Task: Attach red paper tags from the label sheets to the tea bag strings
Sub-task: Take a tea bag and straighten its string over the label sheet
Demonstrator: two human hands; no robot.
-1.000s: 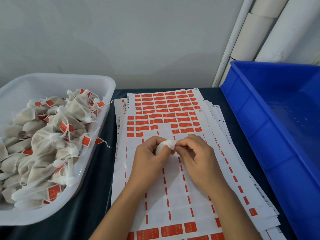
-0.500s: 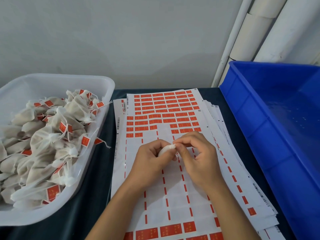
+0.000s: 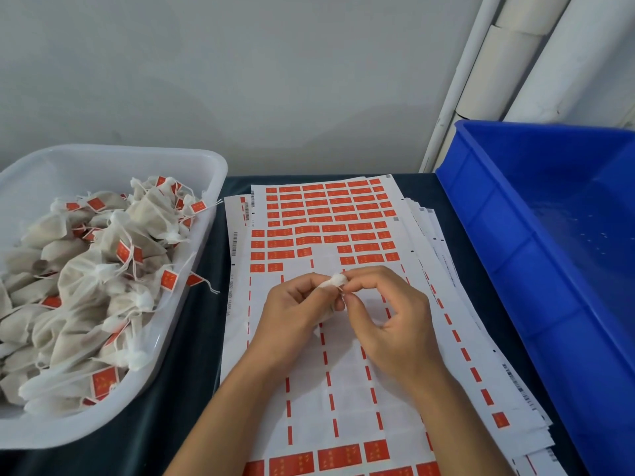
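A stack of white label sheets (image 3: 347, 389) with rows of red tags (image 3: 330, 214) lies in front of me; the middle rows are peeled off. Over it, my left hand (image 3: 292, 317) grips a small white tea bag (image 3: 335, 280), mostly hidden in the fist. My right hand (image 3: 388, 314) meets it from the right, thumb and forefinger pinching at the bag's top, where a sliver of red shows. The string itself is too small to make out.
A white plastic tub (image 3: 192, 166) at the left holds several tea bags with red tags (image 3: 103, 269). A big blue crate (image 3: 536, 255) stands at the right. The dark tablecloth (image 3: 192, 355) shows between tub and sheets. White pipes (image 3: 515, 56) lean on the back wall.
Both hands have stayed together over the sheet, fingers working at the tea bag's top; they drifted slightly toward the far side.
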